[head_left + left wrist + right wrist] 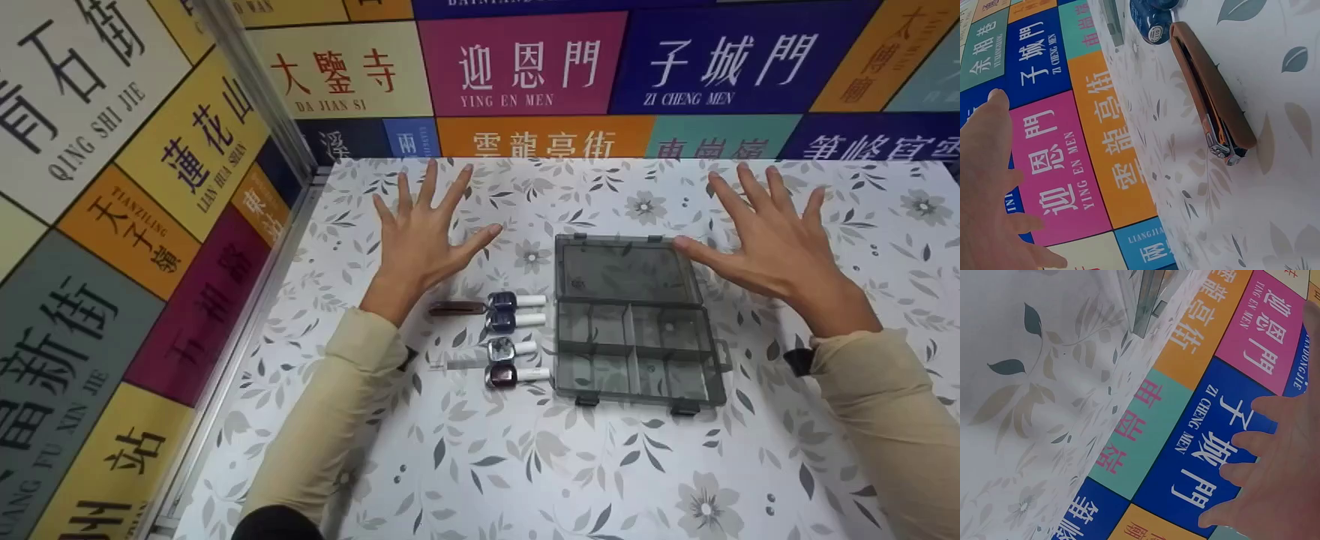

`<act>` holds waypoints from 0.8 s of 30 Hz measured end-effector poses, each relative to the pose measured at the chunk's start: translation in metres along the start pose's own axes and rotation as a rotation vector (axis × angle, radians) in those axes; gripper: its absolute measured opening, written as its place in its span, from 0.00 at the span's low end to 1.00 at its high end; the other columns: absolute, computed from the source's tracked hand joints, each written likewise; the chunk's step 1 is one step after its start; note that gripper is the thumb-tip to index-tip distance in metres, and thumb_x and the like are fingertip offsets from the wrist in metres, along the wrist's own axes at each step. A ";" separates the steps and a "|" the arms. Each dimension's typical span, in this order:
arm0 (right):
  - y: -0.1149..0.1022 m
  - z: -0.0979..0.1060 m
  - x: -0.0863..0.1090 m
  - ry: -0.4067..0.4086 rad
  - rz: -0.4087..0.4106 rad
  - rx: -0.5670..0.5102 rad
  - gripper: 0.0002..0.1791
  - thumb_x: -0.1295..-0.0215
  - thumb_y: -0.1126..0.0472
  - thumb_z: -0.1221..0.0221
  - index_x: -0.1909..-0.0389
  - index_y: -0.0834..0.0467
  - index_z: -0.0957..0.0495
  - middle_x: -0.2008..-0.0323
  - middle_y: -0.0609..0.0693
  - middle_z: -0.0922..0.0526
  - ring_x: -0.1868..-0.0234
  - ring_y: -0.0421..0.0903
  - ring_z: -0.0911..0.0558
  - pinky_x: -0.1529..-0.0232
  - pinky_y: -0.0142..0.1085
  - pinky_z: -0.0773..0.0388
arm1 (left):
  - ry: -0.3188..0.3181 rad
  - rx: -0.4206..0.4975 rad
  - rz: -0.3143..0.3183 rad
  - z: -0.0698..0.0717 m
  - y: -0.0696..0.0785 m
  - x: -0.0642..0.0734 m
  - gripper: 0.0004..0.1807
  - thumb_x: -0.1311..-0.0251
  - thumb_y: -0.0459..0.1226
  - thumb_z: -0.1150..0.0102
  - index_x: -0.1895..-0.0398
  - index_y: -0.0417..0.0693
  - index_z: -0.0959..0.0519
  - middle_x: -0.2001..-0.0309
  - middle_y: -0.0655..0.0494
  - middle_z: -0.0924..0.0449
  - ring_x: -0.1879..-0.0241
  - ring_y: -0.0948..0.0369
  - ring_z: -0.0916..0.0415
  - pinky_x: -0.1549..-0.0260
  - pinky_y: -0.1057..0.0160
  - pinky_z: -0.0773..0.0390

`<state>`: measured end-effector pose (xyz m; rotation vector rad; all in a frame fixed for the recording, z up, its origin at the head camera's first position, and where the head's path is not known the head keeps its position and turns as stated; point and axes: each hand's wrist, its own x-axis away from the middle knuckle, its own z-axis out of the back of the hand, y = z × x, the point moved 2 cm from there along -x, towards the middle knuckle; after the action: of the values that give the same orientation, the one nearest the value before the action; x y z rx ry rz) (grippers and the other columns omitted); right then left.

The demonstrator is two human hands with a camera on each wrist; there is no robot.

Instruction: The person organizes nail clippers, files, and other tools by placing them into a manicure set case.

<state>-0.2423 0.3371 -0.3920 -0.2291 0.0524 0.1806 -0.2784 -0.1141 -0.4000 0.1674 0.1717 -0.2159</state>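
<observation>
The grey see-through compartment box (630, 302) lay between the left hand (424, 241) and the right hand (780, 244), mostly nearer the person than either palm, its lid (626, 270) folded back on the far side. The right hand was raised just beside the lid, fingers spread wide and gripping nothing; its thumb tip overlapped the lid's far corner in the head view, and whether they touched I could not tell. The left hand was likewise splayed, with nothing in its grasp. To its right and nearer the person, four small white-capped bottles (501, 322) lay in a column, caps toward the box. Closer to the left wrist, beside the farthest bottle, lay a brown tool (1213, 90) with a metal end; a slim clear item (465, 364) lay left of the nearer bottles. Below both hands spread the leaf-patterned table (600, 465), and beyond the fingertips rose a wall of coloured sign panels (521, 67). Beige sleeves (322, 427) ran back from both hands.
</observation>
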 end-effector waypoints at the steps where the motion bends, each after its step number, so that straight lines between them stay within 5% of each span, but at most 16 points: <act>1: 0.000 0.000 0.001 0.004 0.006 -0.003 0.57 0.30 0.20 0.48 0.10 0.40 0.59 0.10 0.56 0.64 0.11 0.67 0.68 0.25 0.80 0.84 | 0.009 0.002 -0.008 0.000 0.000 0.001 0.52 0.37 0.84 0.65 0.12 0.85 0.60 0.09 0.52 0.63 0.13 0.33 0.64 0.23 0.16 0.62; 7: -0.002 -0.002 0.009 0.045 0.040 -0.032 0.54 0.28 0.24 0.45 0.10 0.41 0.54 0.10 0.55 0.60 0.10 0.64 0.61 0.20 0.78 0.57 | 0.064 -0.014 -0.068 -0.001 0.000 0.010 0.50 0.33 0.80 0.62 0.11 0.79 0.54 0.11 0.48 0.54 0.12 0.39 0.54 0.18 0.27 0.50; 13: -0.005 -0.006 0.020 0.085 0.038 -0.042 0.50 0.26 0.28 0.43 0.11 0.38 0.52 0.10 0.53 0.53 0.12 0.64 0.49 0.41 0.82 0.32 | 0.086 -0.030 -0.101 -0.001 0.002 0.019 0.49 0.31 0.78 0.61 0.11 0.74 0.49 0.12 0.47 0.49 0.14 0.43 0.47 0.16 0.36 0.44; 19: -0.010 -0.007 0.029 0.108 0.033 -0.050 0.48 0.25 0.31 0.43 0.11 0.36 0.51 0.13 0.56 0.45 0.21 0.70 0.34 0.58 0.76 0.25 | 0.108 0.014 -0.138 -0.004 0.009 0.028 0.45 0.29 0.75 0.56 0.14 0.69 0.39 0.14 0.48 0.41 0.18 0.42 0.35 0.26 0.38 0.25; 24: -0.013 -0.008 0.036 0.135 0.043 -0.059 0.45 0.24 0.34 0.41 0.12 0.38 0.46 0.17 0.59 0.36 0.31 0.73 0.25 0.59 0.74 0.25 | 0.086 0.028 -0.155 -0.005 0.016 0.036 0.44 0.28 0.73 0.53 0.15 0.68 0.37 0.15 0.48 0.39 0.21 0.43 0.32 0.38 0.37 0.16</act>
<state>-0.2053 0.3291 -0.3995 -0.2989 0.1860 0.2096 -0.2414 -0.1053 -0.4096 0.1913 0.2676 -0.3655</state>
